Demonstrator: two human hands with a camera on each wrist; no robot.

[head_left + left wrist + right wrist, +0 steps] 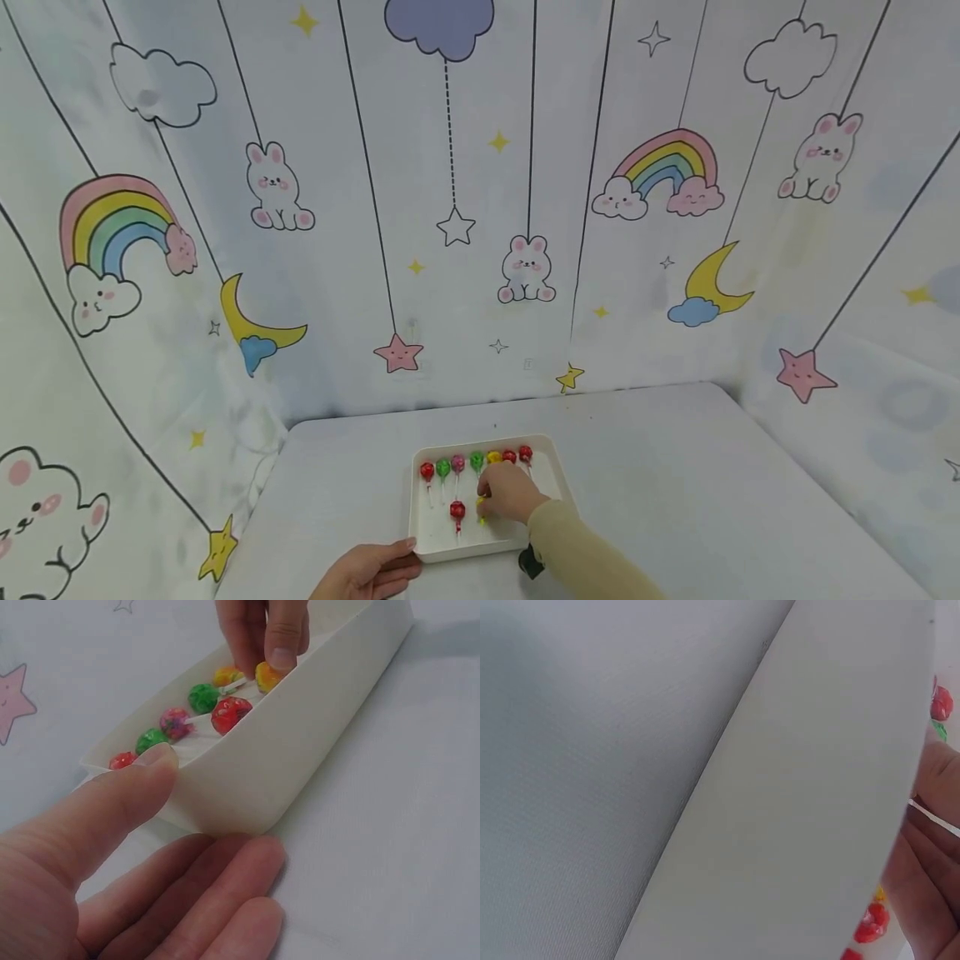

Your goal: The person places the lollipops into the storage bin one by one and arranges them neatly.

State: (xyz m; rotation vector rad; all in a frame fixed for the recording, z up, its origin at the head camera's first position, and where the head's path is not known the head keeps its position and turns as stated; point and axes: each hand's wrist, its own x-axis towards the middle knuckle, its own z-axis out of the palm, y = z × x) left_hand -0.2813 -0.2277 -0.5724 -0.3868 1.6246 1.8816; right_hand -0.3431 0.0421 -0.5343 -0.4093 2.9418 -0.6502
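A white tray holds wrapped lollipops. My left hand grips its near left corner; the left wrist view shows the thumb on the rim and the fingers against the underside. Inside the tray, my right hand pinches a yellow lollipop. Just left of it lies a red lollipop. Behind these runs a row with a red one, a green one, a pink one, another green one, a yellow one and more red ones. The tray wall hides much of the right wrist view.
The tray stands on a table with a pale cover. Around it hangs a white backdrop printed with rabbits, stars and rainbows. A small black object shows beneath the right sleeve.
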